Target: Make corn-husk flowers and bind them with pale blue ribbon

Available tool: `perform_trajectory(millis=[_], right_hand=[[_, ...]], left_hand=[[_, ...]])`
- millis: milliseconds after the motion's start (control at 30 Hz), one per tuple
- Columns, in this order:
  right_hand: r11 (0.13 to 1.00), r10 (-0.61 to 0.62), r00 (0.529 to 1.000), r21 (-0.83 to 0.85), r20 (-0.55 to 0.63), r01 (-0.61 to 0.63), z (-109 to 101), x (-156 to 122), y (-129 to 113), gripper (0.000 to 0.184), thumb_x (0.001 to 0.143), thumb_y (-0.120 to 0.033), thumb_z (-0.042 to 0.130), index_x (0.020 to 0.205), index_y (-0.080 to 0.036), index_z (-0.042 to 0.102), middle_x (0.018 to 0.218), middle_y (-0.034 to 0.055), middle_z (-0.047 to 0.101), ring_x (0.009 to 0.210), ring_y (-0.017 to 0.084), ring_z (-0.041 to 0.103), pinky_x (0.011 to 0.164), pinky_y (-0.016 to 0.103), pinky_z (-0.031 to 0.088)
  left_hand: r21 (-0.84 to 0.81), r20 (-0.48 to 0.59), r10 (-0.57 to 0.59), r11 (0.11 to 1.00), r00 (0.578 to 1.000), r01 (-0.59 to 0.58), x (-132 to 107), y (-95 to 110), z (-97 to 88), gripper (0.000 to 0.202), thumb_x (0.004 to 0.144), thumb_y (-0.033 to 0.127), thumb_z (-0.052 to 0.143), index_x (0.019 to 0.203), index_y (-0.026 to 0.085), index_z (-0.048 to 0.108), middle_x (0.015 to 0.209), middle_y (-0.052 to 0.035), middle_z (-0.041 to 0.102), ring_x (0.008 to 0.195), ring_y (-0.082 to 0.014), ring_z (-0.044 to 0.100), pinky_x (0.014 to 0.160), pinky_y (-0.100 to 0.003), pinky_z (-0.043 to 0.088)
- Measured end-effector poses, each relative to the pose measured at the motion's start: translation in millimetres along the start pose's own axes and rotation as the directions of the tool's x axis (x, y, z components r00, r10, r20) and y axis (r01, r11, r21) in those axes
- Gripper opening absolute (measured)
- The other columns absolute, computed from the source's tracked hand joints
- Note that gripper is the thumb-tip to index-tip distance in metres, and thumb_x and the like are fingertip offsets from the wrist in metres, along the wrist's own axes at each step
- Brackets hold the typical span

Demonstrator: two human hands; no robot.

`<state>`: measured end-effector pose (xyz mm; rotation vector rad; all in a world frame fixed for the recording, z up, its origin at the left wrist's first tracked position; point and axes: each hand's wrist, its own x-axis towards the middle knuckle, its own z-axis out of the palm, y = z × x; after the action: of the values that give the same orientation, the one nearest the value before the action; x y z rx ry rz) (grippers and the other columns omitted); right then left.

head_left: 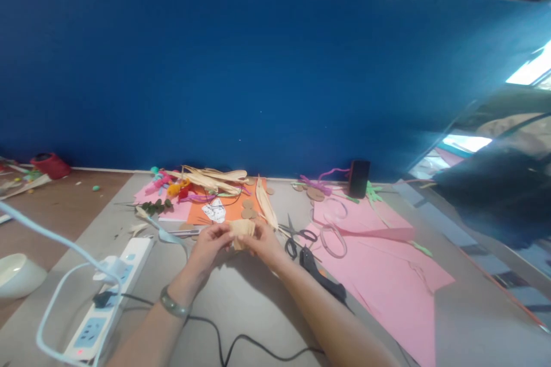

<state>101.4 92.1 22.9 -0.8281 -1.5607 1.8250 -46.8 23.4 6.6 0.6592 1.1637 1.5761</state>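
**Two-sided pinch on the pale piece [242,230], just below centre frame!**

And here it is, the pale piece held between the left hand [214,242] on its left edge and the right hand [266,245] on its right edge. Both grips are closed, thumbs and fingertips nipping the sides, in the lower middle of the frame, just below the orange paper [198,215].

How will it handle? Light, by the look of it, thin and dry, with a little stiffness but easily bent. It hardly seems slippery; the danger is more likely a crease, or a split from a hard tug. The side edges look the sensible place to hold it: a gentle pinch each side, nothing squeezed across the middle.

Now the looks! Pale yellow-tan, roughly square where it shows between the fingers, with what seem to be folds or layers and an uneven lower edge. Its colour is close to that of the long strips [215,178] higher up, left of centre. Paper or dried leaf? Too blurred to call. Off to its right lie the scissors [295,231], with the glue gun [322,278] just below them.
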Motion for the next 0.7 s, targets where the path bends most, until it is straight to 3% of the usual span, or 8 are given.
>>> perform_trajectory(millis=[167, 300, 433, 567, 700], right_hand=[[0.997, 0.071, 0.997, 0.028, -0.016, -0.071, -10, 2, -3, 0.03, 0.068, -0.043, 0.072, 0.072, -0.015, 0.062, 0.051, -0.005, 0.054, 0.037, 0.005, 0.041, 0.039, 0.019, 0.026], [0.989, 0.092, 0.995, 0.115, -0.034, -0.088, -17, 6, -4, 0.032, 0.065, -0.042, 0.075, 0.065, -0.014, 0.06, 0.062, 0.0002, 0.065, 0.037, 0.003, 0.038, 0.036, 0.018, 0.023], [0.983, 0.12, 0.993, 0.146, -0.022, -0.115, -22, 8, -6, 0.036, 0.068, -0.048, 0.071, 0.076, -0.013, 0.066, 0.073, 0.0043, 0.069, 0.037, 0.003, 0.04, 0.035, 0.018, 0.023], [0.988, 0.105, 0.994, 0.116, -0.03, -0.101, -20, 7, -4, 0.038, 0.072, -0.049, 0.068, 0.079, -0.012, 0.067, 0.069, 0.0036, 0.067, 0.038, 0.004, 0.041, 0.035, 0.018, 0.024], [0.998, 0.035, 0.986, 0.055, -0.161, -0.026, -19, 6, -3, 0.038, 0.074, -0.044, 0.066, 0.097, -0.014, 0.065, 0.056, -0.0025, 0.061, 0.035, 0.005, 0.037, 0.036, 0.018, 0.024]], left_hand=[[-0.023, -0.072, 0.0, 1.0, 0.997, -0.001, 2, 8, -3.4, 0.027, 0.054, 0.028, 0.083, 0.069, 0.013, 0.067, 0.055, 0.0018, 0.061, 0.046, -0.0065, 0.05, 0.047, -0.018, 0.04], [-0.043, -0.126, 0.013, 0.999, 0.992, -0.018, 4, 9, -7.9, 0.028, 0.052, 0.027, 0.083, 0.069, 0.013, 0.067, 0.054, 0.0022, 0.06, 0.046, -0.0065, 0.049, 0.047, -0.018, 0.039], [-0.047, -0.153, 0.048, 0.997, 0.987, -0.056, 7, 10, -13.2, 0.026, 0.053, 0.028, 0.08, 0.07, 0.013, 0.067, 0.054, 0.0025, 0.06, 0.044, -0.0058, 0.046, 0.046, -0.018, 0.037], [0.019, -0.157, 0.081, 0.997, 0.984, -0.079, 7, 10, -12.9, 0.02, 0.054, 0.026, 0.075, 0.068, 0.014, 0.067, 0.05, 0.0032, 0.058, 0.042, -0.0068, 0.044, 0.044, -0.019, 0.035], [0.093, -0.178, 0.11, 0.991, 0.978, -0.094, 5, 8, -10.3, 0.017, 0.055, 0.022, 0.072, 0.069, 0.014, 0.067, 0.049, 0.0044, 0.056, 0.043, -0.0071, 0.044, 0.045, -0.019, 0.034]])
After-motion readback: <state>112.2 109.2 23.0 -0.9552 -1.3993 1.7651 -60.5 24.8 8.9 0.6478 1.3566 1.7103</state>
